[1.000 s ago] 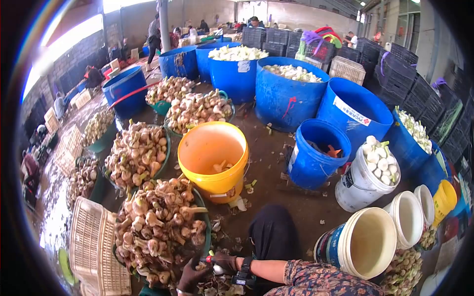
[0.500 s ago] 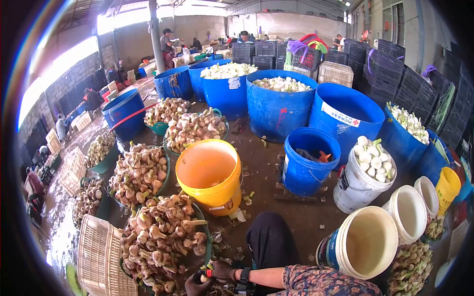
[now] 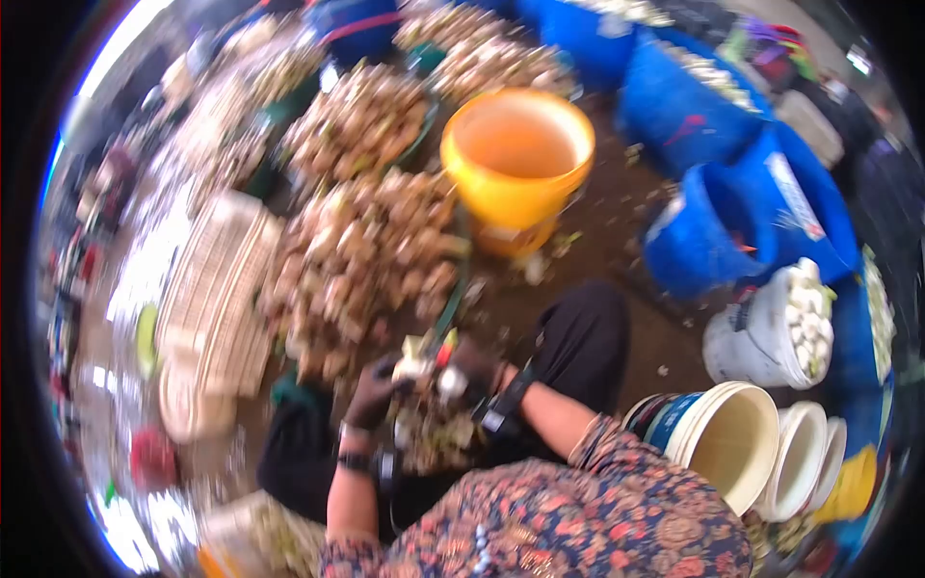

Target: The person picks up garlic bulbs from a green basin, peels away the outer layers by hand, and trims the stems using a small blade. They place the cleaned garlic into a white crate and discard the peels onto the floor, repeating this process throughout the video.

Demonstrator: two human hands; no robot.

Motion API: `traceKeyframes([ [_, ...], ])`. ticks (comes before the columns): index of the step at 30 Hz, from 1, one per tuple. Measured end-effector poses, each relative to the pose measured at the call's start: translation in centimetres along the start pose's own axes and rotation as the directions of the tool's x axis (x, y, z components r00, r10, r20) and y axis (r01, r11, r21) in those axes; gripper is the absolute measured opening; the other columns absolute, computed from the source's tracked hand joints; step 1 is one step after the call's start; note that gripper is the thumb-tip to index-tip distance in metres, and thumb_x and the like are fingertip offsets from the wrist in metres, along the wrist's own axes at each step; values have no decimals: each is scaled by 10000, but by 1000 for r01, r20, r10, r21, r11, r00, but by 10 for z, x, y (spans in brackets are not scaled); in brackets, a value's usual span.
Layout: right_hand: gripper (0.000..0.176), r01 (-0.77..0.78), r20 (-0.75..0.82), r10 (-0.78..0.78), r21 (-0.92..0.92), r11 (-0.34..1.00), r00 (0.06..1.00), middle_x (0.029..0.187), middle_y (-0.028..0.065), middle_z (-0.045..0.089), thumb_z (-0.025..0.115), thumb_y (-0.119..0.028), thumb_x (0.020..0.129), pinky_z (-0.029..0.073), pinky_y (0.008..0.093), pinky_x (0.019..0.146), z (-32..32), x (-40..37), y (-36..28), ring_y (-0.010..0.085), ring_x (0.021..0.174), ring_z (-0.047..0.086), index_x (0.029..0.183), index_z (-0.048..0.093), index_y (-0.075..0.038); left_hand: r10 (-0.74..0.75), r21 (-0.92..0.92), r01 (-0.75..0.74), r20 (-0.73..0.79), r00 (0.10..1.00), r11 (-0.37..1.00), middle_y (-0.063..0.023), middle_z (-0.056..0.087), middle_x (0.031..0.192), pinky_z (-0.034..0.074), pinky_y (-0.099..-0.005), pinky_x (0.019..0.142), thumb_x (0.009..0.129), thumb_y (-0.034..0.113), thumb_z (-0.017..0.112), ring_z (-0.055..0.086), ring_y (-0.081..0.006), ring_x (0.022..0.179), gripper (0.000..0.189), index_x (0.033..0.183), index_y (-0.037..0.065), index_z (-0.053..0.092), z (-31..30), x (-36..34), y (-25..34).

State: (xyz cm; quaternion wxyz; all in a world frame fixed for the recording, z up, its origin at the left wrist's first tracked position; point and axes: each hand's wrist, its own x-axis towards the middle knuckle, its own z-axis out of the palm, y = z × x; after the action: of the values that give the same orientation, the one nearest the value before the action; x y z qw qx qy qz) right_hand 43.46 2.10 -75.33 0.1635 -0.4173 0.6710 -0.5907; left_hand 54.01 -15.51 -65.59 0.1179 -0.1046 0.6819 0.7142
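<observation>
Both my hands wear dark gloves and meet over my lap. My left hand [image 3: 374,393] is closed around a pale garlic bulb [image 3: 412,366]. My right hand [image 3: 475,368] is closed beside it on a small red and yellow-green tool [image 3: 446,349]; blur hides its blade or tip. A round white spot, perhaps another bulb, shows by the right fingers. Below my hands lies a heap of peelings and stalks [image 3: 434,438]. A large pile of unpeeled garlic bulbs [image 3: 361,270] is just beyond my left hand.
A yellow bucket [image 3: 520,173] stands ahead, with a blue bucket [image 3: 708,231] farther right. A white bucket [image 3: 747,342] holds peeled bulbs. Cream buckets [image 3: 727,448] lean at my right. Plastic crates [image 3: 217,299] lie left. Large blue tubs [image 3: 689,106] line the back.
The view has tilted down and swung, so both hands, my lap and sleeves now show. The left hand is now raised clear of the pile's edge with a pale bulb in it.
</observation>
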Motion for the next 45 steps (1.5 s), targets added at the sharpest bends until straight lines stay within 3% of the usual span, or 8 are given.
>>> traceKeyframes([
  [6, 544, -592, 346, 619, 767, 247, 706, 843, 11, 604, 401, -539, 910, 468, 233, 621, -8, 9, -82, 121, 723, 574, 1103, 556, -54, 102, -258, -153, -201, 974, 954, -40, 598, 1062, 478, -265, 813, 762, 81, 699, 572, -104, 913, 492, 1207, -2, 506, 33, 7, -12],
  [9, 530, -499, 350, 520, 848, 177, 779, 826, -4, 588, 413, -545, 905, 448, 221, 594, -4, 19, -96, 108, 699, 559, 1055, 577, -64, 299, 244, -235, -274, 914, 941, -79, 619, 1048, 481, -268, 815, 735, 77, 727, 585, -127, 932, 445, 1141, 9, 556, 27, 12, -21],
  [15, 289, -547, 214, 536, 582, 601, 816, 893, 3, 610, 602, -316, 877, 446, 224, 692, -7, 5, -45, 69, 796, 537, 1003, 607, -57, 149, 399, -29, -274, 950, 917, -30, 640, 928, 486, -256, 746, 808, 81, 660, 592, -103, 823, 224, 1010, -9, 622, 22, 8, -17],
  [20, 390, -455, 269, 374, 635, 624, 888, 1034, 41, 603, 664, -175, 818, 449, 257, 811, -16, 10, -69, 103, 924, 543, 1154, 551, -13, -89, -683, -93, -226, 970, 725, -72, 624, 1018, 499, -289, 713, 911, 216, 538, 604, -151, 879, 295, 1099, -8, 576, 20, 4, -19],
  [23, 428, -358, 168, 341, 683, 637, 925, 1113, 79, 589, 672, -145, 776, 442, 300, 876, -10, 9, -68, 168, 1022, 548, 1170, 546, -36, 205, -149, -289, -417, 885, 946, -61, 635, 943, 497, -280, 682, 919, 267, 522, 613, -135, 837, 300, 1067, 16, 595, 9, 11, -58],
  [26, 478, 46, -37, -69, -434, 900, 997, 1034, 147, 589, 663, -107, 671, 459, 376, 854, -4, 5, -72, 329, 968, 560, 1139, 582, -162, 4, -100, -45, -372, 928, 994, -36, 635, 852, 464, -236, 582, 903, 280, 552, 602, -105, 702, 285, 1041, 37, 609, 1, 0, -32],
  [35, 292, -474, -114, 550, 386, 792, 827, 780, 56, 616, 542, -163, 833, 462, 295, 571, -19, -2, -43, 152, 649, 584, 1063, 562, 14, 59, -397, -136, -200, 978, 908, 14, 614, 873, 421, -186, 650, 858, 278, 619, 542, -52, 750, 266, 995, 50, 620, 9, -29, -11],
  [45, 417, -240, -98, 472, 760, 604, 876, 960, 79, 619, 478, -435, 912, 563, 349, 660, -20, -7, -28, 209, 794, 631, 1134, 506, -83, -210, 78, 211, -22, 977, 974, -70, 633, 873, 478, -291, 761, 744, 133, 694, 594, -153, 837, 299, 983, -21, 601, -21, -73, 41],
])
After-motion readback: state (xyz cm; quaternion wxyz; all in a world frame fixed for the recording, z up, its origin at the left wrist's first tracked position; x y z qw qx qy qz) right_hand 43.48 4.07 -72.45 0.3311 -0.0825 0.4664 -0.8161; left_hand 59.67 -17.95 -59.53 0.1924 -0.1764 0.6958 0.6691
